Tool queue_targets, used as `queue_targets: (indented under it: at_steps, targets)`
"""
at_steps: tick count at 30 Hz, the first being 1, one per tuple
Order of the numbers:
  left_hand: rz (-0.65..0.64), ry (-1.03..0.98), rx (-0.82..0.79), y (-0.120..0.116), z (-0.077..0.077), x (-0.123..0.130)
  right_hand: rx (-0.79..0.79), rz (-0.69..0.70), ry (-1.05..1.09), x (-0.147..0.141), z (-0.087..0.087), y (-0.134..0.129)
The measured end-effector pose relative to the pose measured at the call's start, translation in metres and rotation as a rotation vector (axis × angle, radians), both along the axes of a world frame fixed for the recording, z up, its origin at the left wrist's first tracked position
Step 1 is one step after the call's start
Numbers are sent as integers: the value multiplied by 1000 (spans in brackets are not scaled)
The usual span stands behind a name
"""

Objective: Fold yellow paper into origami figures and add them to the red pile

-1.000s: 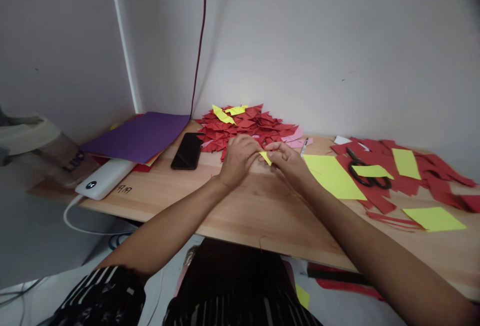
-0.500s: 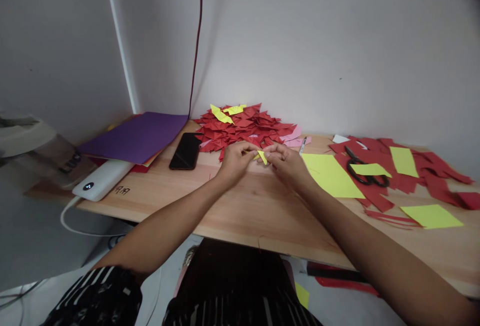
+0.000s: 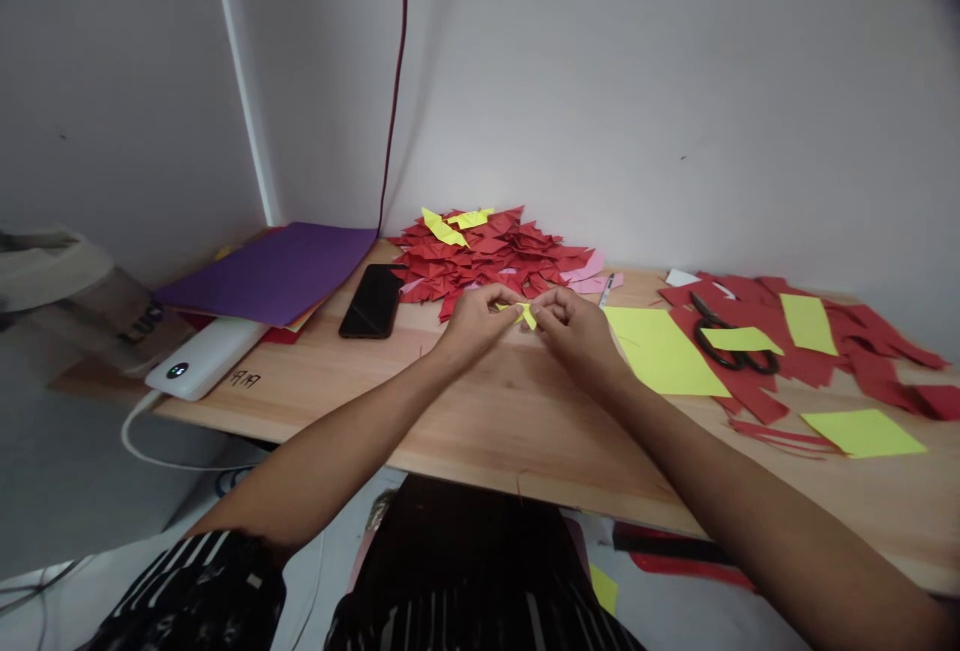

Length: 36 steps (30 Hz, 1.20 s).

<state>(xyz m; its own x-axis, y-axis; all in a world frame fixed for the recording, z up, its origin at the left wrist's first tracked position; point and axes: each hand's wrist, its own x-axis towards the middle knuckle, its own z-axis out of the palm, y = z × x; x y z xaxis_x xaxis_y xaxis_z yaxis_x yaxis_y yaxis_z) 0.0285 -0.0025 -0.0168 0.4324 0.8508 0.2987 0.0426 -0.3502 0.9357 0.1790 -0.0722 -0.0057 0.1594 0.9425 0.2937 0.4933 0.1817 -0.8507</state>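
Note:
Between my two hands is a small folded piece of yellow paper (image 3: pixel 529 317), partly covered by the fingers. My left hand (image 3: pixel 480 319) pinches its left side between thumb and fingers. On the other side, my right hand (image 3: pixel 574 326) grips the paper's right end with closed fingertips. Just behind the hands lies a heap of folded red paper pieces (image 3: pixel 487 256), with two folded yellow pieces (image 3: pixel 444 227) on top and some pink paper (image 3: pixel 589 276) at its right edge.
Yellow sheets (image 3: pixel 667 351), black scissors (image 3: pixel 731 356) and red paper scraps (image 3: pixel 810 361) lie right; a pen (image 3: pixel 606 291) lies nearer. Leftward are a phone (image 3: pixel 372 301), purple paper (image 3: pixel 277 271), a white power bank (image 3: pixel 202 361) with cable and a clear container (image 3: pixel 112 316).
Both hands stay in nearly the same place. The fingers have shifted slightly on the yellow paper, and its visible part now looks more spread to the left.

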Motion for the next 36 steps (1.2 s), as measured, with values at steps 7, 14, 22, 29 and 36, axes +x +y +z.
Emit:
queue_targets:
  at_steps: [7,14,22,29,36]
  targets:
    - [35,24,23,-1,1,0,82,44,-143,1,-6,4]
    - [35,14,24,-2,2,0,94,66,-129,0,-8,5]
    - [57,-40,-8,0,2,0,95,70,-129,0,-6,5]
    - [47,-8,10,2,0,0,77,67,-121,1,-8,6]
    - [44,34,41,-1,1,0,58,42,-120,-2,-6,5]
